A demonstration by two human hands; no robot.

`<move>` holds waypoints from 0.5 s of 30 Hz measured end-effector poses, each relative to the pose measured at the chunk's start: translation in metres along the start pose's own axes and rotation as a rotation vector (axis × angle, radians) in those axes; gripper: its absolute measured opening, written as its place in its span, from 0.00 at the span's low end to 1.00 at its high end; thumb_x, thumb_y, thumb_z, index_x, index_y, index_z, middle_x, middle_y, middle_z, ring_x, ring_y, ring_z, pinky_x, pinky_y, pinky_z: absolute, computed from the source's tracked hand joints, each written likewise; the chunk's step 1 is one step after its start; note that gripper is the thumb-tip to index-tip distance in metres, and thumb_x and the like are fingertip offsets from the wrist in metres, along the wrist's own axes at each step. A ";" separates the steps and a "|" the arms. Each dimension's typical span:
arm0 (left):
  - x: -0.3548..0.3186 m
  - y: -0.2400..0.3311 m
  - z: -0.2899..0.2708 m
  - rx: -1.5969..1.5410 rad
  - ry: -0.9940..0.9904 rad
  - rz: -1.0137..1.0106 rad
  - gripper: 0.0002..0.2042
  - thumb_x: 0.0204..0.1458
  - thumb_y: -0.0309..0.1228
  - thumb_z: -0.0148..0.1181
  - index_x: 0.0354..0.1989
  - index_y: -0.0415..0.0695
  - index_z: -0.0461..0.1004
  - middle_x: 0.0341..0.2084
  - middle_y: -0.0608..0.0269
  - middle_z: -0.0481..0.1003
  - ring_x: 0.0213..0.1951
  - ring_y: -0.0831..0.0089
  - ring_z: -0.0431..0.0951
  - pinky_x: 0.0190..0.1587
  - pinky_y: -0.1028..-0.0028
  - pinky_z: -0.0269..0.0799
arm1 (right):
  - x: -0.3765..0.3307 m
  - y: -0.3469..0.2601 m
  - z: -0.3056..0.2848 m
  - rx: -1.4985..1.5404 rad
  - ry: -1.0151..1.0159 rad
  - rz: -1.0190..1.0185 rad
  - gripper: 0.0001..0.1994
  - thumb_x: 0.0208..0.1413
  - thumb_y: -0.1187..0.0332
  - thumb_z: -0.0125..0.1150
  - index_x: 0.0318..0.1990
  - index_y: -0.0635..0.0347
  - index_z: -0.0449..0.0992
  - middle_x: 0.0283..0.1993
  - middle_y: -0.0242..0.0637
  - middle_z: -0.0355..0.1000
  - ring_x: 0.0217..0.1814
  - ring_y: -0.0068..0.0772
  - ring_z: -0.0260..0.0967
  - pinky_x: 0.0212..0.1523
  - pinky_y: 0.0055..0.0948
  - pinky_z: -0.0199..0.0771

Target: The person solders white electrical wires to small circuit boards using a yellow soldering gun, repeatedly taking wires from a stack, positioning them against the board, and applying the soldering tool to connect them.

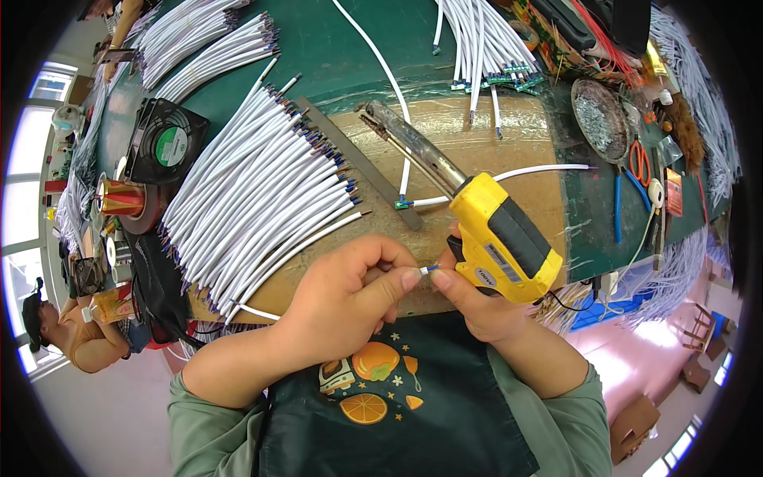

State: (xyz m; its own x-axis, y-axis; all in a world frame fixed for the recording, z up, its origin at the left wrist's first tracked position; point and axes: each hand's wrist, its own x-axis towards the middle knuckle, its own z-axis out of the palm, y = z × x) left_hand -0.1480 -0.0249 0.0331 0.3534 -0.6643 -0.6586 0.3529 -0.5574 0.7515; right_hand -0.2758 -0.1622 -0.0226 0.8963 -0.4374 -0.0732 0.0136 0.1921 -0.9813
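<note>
My left hand [338,298] is closed on a white cable [424,271], whose short end with thin blue wire sticks out past the thumb. My right hand [486,312] holds a yellow and black soldering gun [509,238] and touches the same wire end between thumb and finger. The gun's metal tip points up and away to the left, over the brown board. Beyond my hands a small green circuit board [404,204] joins two white cables near a flat metal bar [362,163]. A large row of cut white cables [262,191] lies to the left.
A black fan [168,143] and a spool [123,197] stand at the left. More cable bundles [485,44] lie at the far side. At the right are a round dish [600,119], orange-handled scissors [639,161] and blue-handled pliers [618,208]. Another person [83,334] sits at left.
</note>
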 end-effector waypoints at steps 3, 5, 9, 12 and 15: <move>0.010 -0.012 -0.005 0.152 0.053 0.220 0.06 0.55 0.28 0.58 0.37 0.39 0.71 0.24 0.67 0.71 0.24 0.81 0.70 0.27 0.82 0.66 | -0.003 0.005 -0.001 -0.018 -0.007 0.037 0.05 0.53 0.76 0.61 0.36 0.61 0.71 0.29 0.27 0.67 0.31 0.17 0.63 0.30 0.21 0.64; 0.023 -0.016 -0.014 0.379 0.182 0.429 0.06 0.53 0.27 0.58 0.36 0.38 0.72 0.24 0.65 0.72 0.25 0.78 0.71 0.29 0.79 0.67 | -0.005 0.012 -0.007 -0.033 0.014 0.068 0.24 0.50 0.81 0.60 0.55 0.65 0.62 0.34 0.37 0.70 0.33 0.26 0.68 0.34 0.25 0.70; 0.039 -0.010 -0.027 0.599 0.316 0.547 0.06 0.49 0.26 0.61 0.33 0.38 0.75 0.26 0.60 0.73 0.29 0.71 0.73 0.34 0.74 0.68 | -0.002 0.010 -0.011 0.177 0.125 0.087 0.25 0.50 0.77 0.60 0.56 0.64 0.61 0.41 0.42 0.71 0.40 0.34 0.73 0.38 0.29 0.75; 0.042 -0.006 -0.031 0.633 0.299 0.524 0.06 0.48 0.26 0.62 0.32 0.38 0.75 0.26 0.60 0.73 0.30 0.70 0.74 0.34 0.73 0.68 | 0.005 0.009 -0.011 0.266 0.122 0.029 0.27 0.49 0.75 0.61 0.58 0.64 0.60 0.50 0.46 0.69 0.48 0.39 0.71 0.42 0.33 0.76; 0.043 -0.004 -0.032 0.663 0.288 0.517 0.06 0.46 0.26 0.63 0.32 0.38 0.75 0.26 0.60 0.73 0.29 0.70 0.74 0.33 0.73 0.68 | 0.012 0.001 -0.009 0.255 0.076 0.040 0.31 0.48 0.74 0.62 0.61 0.63 0.59 0.58 0.48 0.64 0.57 0.43 0.66 0.45 0.34 0.76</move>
State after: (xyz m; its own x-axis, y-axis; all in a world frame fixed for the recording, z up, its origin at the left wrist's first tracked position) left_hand -0.1062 -0.0355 0.0007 0.5651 -0.8117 -0.1476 -0.4540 -0.4554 0.7658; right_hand -0.2695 -0.1755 -0.0261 0.8628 -0.4876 -0.1333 0.0990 0.4215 -0.9014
